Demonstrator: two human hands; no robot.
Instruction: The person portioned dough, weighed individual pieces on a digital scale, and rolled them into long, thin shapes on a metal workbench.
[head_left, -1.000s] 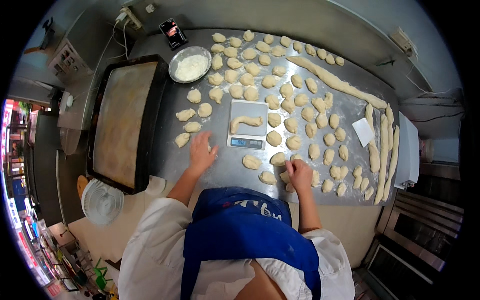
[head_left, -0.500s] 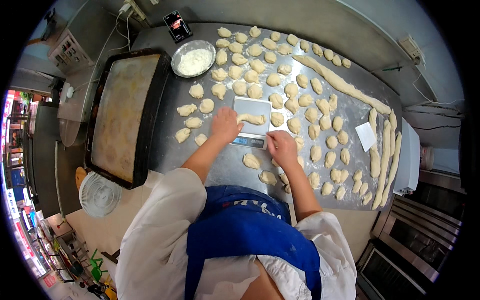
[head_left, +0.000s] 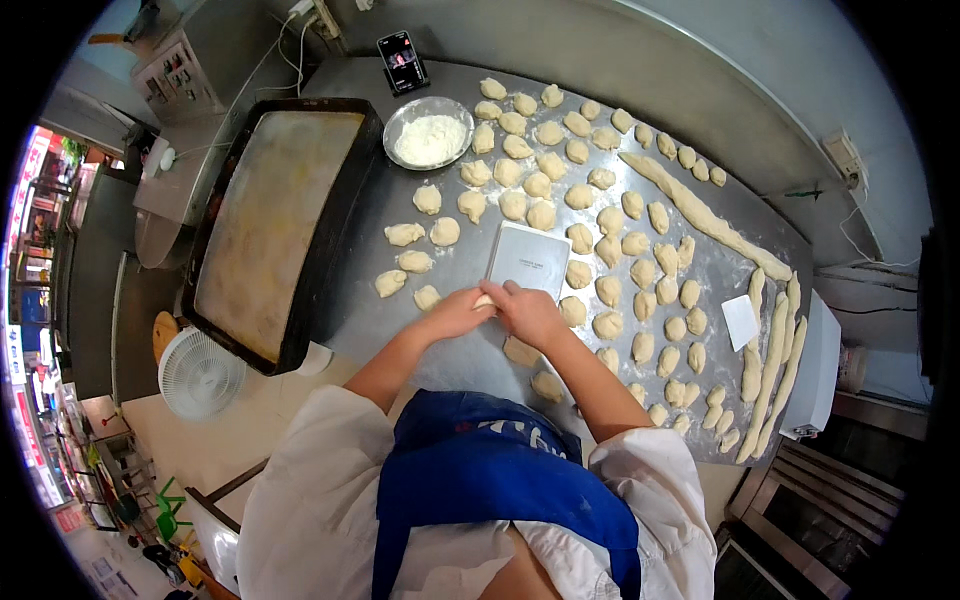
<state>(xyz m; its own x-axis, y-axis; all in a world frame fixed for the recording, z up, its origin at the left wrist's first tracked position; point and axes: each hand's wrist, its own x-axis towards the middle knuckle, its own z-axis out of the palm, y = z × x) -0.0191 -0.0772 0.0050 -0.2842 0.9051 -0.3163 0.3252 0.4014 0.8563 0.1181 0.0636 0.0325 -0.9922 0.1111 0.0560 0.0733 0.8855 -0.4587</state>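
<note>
The left one of a head-worn pair of fisheye cameras looked steeply down over the desk (head_left: 362, 300), with the scale (head_left: 530, 258) close to the centre of its view. The blue apron (head_left: 490, 470) loomed nearest the lens, on the near side of the scale; the wall (head_left: 560, 50) stood farther off, beyond the scale. Straight edges bowed toward the rim.

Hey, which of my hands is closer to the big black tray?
Your left hand: it is to the right of the tray, by the scale. Your right hand is farther right, at the scale's near edge.
</note>
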